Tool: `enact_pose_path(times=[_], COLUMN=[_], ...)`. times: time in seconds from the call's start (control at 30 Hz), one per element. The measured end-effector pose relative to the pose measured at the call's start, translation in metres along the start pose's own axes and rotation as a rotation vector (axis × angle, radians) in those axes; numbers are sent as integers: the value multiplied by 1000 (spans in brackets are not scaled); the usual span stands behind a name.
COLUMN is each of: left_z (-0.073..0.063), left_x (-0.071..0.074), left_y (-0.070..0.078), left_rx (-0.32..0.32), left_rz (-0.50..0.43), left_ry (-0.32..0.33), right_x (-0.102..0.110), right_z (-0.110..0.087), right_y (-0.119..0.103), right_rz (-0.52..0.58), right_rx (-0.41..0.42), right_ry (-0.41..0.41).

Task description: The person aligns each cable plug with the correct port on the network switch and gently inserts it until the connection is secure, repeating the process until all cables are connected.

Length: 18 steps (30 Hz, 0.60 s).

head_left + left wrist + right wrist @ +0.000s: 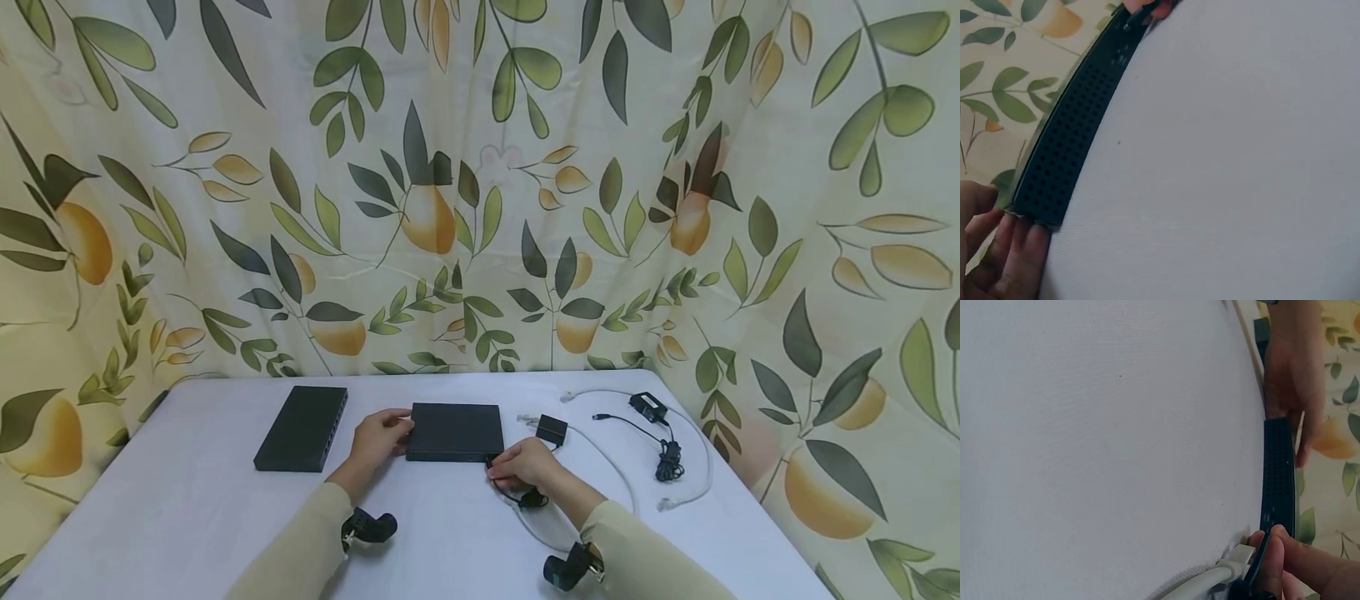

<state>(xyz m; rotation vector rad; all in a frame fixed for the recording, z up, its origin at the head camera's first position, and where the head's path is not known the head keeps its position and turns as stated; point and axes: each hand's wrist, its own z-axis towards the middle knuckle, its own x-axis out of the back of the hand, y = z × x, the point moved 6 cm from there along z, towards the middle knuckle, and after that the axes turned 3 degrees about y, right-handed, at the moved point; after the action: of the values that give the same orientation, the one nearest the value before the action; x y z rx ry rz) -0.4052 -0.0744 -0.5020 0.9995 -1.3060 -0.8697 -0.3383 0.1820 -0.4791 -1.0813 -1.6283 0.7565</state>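
Note:
A flat black box (456, 432) lies on the white table in front of me, its perforated side (1066, 137) facing me. At its left end my left hand (378, 437) grips the edge, thumb and fingers around the corner. My right hand (525, 465) pinches the plug of a thin black cable (1259, 565) against the box's front right corner. The plug's tip is hidden by the fingers. Right beside those fingertips in the right wrist view is the white connector (1241, 555) of a white cable. A small black power adapter (551, 429) lies just behind the right hand.
Another black box (302, 427), with ports along its right side, lies to the left. Farther right are a second black adapter (648, 407), a bundled black cord (670, 461) and a looped white cable (708, 467). A patterned curtain (480, 208) hangs behind the table.

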Motion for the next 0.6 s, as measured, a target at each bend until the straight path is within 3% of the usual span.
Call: enact_pose_path(times=[0.33, 0.6], left_z=[14, 14], left_x=[-7, -8], left_y=[14, 11], left_rx=[24, 21], left_rz=[116, 148], left_ry=[17, 15], right_x=[-1, 0], right_z=[-2, 1], right_y=[-1, 1], right_rz=[-10, -44], right_rx=[35, 63], right_ry=[28, 68])
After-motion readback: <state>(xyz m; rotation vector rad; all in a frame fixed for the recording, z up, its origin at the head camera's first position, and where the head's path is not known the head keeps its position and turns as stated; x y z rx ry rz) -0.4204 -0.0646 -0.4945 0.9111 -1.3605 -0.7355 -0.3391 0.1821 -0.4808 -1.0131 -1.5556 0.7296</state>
